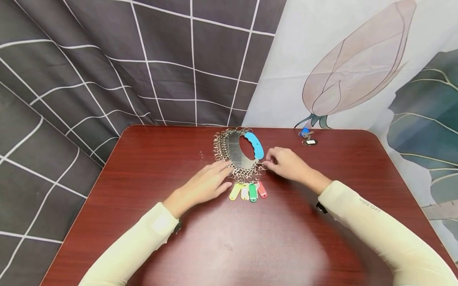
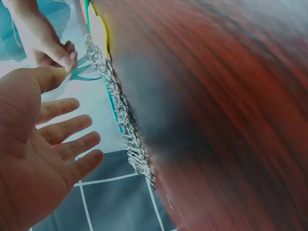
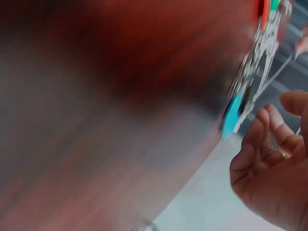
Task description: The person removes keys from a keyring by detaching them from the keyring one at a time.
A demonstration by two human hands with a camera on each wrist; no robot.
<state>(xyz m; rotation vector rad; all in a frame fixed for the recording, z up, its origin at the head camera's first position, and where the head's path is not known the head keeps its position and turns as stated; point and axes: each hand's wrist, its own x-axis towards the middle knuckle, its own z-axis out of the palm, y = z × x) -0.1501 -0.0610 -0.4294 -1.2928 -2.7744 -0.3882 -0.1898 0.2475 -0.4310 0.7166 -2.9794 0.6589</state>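
Observation:
A crescent-shaped metal key holder [image 1: 234,149] with a blue grip [image 1: 255,145] lies on the table, its curved edge lined with many small clips and rings [image 1: 247,173]. From the near edge hang a yellow tag [image 1: 235,191], a yellow-and-white tag [image 1: 245,192], a green tag [image 1: 253,192] and a red tag [image 1: 262,190]. My left hand [image 1: 205,182] reaches in from the left with extended fingers, fingertips right at the clips. At the right end of the clips is my right hand [image 1: 288,163], its fingers loosely bent; the right wrist view shows nothing between them.
Toward the table's back right lie a key with a blue tag [image 1: 305,132] and a black tag [image 1: 309,142] with a white label. Behind the table's back edge hangs a dark checked curtain [image 1: 164,79], beside a white cloth [image 1: 282,87] with a flower print.

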